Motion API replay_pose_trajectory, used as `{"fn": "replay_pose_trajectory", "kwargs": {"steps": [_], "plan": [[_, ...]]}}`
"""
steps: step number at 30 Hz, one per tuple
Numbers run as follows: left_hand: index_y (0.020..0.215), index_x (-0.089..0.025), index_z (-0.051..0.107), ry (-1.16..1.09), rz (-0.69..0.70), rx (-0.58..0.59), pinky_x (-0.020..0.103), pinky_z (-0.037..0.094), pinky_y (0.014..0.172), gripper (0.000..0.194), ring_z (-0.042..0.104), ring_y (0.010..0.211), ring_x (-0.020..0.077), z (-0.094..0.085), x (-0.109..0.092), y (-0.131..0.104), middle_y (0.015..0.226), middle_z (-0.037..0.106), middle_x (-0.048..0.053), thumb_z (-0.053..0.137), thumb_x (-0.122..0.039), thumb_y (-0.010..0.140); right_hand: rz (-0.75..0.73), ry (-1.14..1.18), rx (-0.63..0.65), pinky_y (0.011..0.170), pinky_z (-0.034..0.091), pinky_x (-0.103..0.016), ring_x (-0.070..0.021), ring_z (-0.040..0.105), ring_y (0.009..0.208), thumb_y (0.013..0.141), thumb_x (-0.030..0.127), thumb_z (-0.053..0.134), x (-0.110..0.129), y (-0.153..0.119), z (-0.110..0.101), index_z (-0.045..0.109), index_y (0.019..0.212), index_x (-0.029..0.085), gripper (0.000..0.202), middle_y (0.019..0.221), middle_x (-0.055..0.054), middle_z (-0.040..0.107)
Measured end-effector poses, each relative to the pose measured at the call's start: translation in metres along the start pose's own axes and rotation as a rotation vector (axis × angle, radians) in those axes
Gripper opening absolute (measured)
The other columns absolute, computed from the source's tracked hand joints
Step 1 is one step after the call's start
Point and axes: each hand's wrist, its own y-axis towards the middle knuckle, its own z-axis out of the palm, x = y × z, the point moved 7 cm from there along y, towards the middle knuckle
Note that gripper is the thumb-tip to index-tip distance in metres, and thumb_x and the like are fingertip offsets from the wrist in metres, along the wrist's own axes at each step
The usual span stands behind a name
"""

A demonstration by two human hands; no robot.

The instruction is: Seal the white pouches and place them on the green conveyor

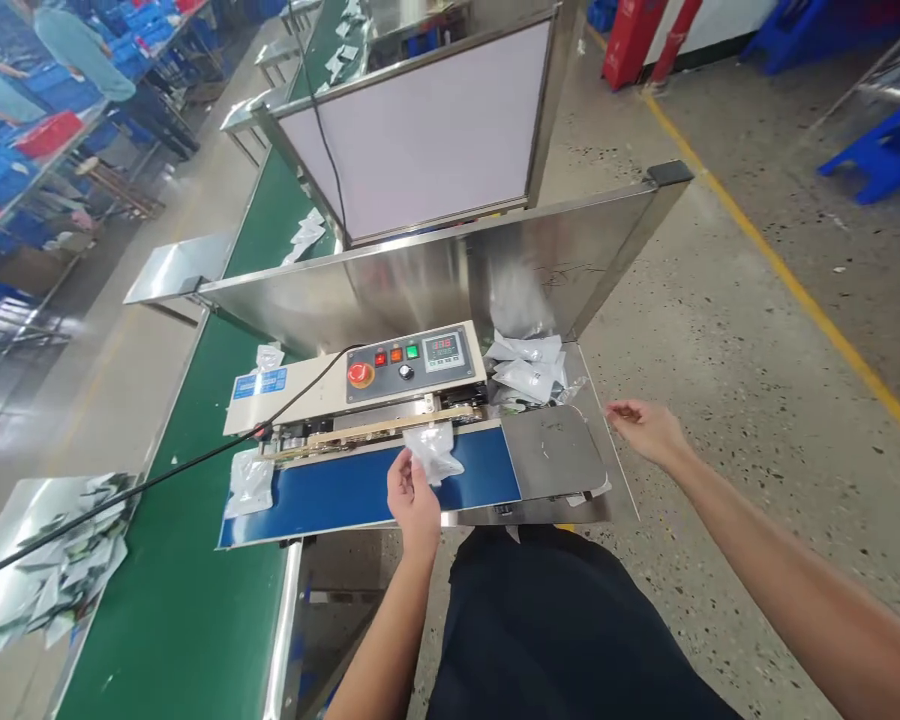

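Note:
A sealing machine (360,380) with a red knob and a lit display stands before me. My left hand (414,497) is closed on the lower left corner of a white packet (435,452), whose upper edge meets the machine's band above the blue belt (330,492). Another white packet (251,482) lies at the belt's left end. Several packets (529,370) are piled on the metal surface right of the machine. My right hand (645,430) is off the table's right edge, fingers curled together; whether anything is between them is too small to tell.
A green conveyor (172,600) runs along the left, with a metal tray (15,510) of packets beside it. Behind the machine rise a steel panel (420,290) and a white board (435,130). A black cable (187,480) crosses the view. People (82,50) are at far left.

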Motion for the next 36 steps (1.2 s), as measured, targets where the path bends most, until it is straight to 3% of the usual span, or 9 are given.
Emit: {"fn": "replay_pose_trajectory", "kwargs": {"steps": [4,9,15,18,21,25,28,33,36], "plan": [[0.122,-0.017,0.079,-0.057,0.046,0.117,0.037,0.065,0.087,0.055,0.079,0.098,0.0252,0.036,-0.015,-0.012,0.117,0.081,0.015,0.074,-0.068,0.100,-0.104,0.005,0.110,0.083,0.065,-0.039,-0.0295,0.080,0.089,0.094,0.042,0.070,0.005,0.013,0.022,0.086,0.106,0.022,0.029,0.098,-0.009,0.084],[0.115,-0.017,0.082,-0.064,0.083,0.333,0.038,0.065,0.087,0.051,0.079,0.092,0.0246,0.111,-0.029,-0.027,0.106,0.083,0.014,0.076,-0.065,0.099,-0.403,-0.057,0.148,0.109,0.058,-0.044,-0.0319,0.073,0.126,0.091,0.024,0.071,0.077,0.057,0.048,0.084,0.132,0.026,0.043,0.148,-0.010,0.073],[0.132,-0.020,0.080,0.108,0.443,0.439,0.051,0.062,0.109,0.040,0.076,0.122,0.0320,0.166,-0.059,-0.038,0.132,0.079,0.018,0.070,-0.049,0.106,-0.731,-0.118,0.254,0.103,0.061,-0.041,-0.0285,0.076,0.110,0.103,0.027,0.057,0.144,0.062,0.036,0.086,0.107,0.025,0.029,0.118,-0.008,0.083],[0.158,-0.022,0.065,0.123,0.600,0.444,0.059,0.046,0.131,0.053,0.057,0.155,0.0356,0.176,-0.069,-0.042,0.161,0.065,0.020,0.065,-0.045,0.110,-0.879,-0.088,0.286,0.099,0.061,-0.040,-0.0285,0.077,0.108,0.108,0.032,0.055,0.164,0.024,0.015,0.085,0.109,0.025,0.031,0.116,-0.008,0.083],[0.155,-0.022,0.068,0.083,0.619,0.512,0.058,0.047,0.131,0.047,0.058,0.156,0.0341,0.181,-0.070,-0.048,0.158,0.069,0.018,0.055,-0.044,0.115,-0.914,-0.033,0.321,0.093,0.060,-0.039,-0.0282,0.077,0.107,0.110,0.035,0.053,0.172,-0.016,-0.005,0.083,0.112,0.027,0.032,0.118,-0.007,0.083],[0.129,-0.022,0.083,-0.015,0.549,0.615,0.048,0.064,0.112,0.039,0.080,0.124,0.0284,0.174,-0.066,-0.064,0.129,0.084,0.015,0.053,-0.044,0.117,-0.681,0.093,0.291,0.068,0.055,-0.033,-0.0219,0.071,0.074,0.109,0.042,0.056,0.160,-0.043,-0.012,0.081,0.100,0.025,0.031,0.095,-0.005,0.081],[0.130,-0.021,0.083,-0.057,0.583,0.646,0.048,0.064,0.112,0.037,0.079,0.127,0.0301,0.167,-0.065,-0.076,0.134,0.083,0.016,0.061,-0.047,0.113,-0.480,0.213,0.226,0.057,0.049,-0.031,-0.0195,0.062,0.060,0.106,0.052,0.061,0.141,-0.052,0.000,0.081,0.095,0.024,0.036,0.074,-0.002,0.072],[0.111,-0.021,0.086,-0.007,0.457,0.619,0.038,0.065,0.095,0.043,0.081,0.102,0.0256,0.169,-0.054,-0.077,0.110,0.086,0.013,0.054,-0.049,0.115,-0.375,0.359,0.037,0.078,0.063,-0.037,-0.0266,0.076,0.085,0.098,0.066,0.071,0.120,-0.061,0.022,0.083,0.113,0.024,0.047,0.104,-0.009,0.083],[0.101,-0.017,0.084,-0.030,0.274,0.555,0.032,0.060,0.079,0.051,0.073,0.081,0.0221,0.169,-0.042,-0.068,0.091,0.082,0.010,0.055,-0.057,0.113,-0.373,0.359,0.049,0.091,0.064,-0.043,-0.0306,0.078,0.098,0.097,0.071,0.071,0.117,-0.062,0.037,0.084,0.109,0.025,0.049,0.110,-0.011,0.083]]}}
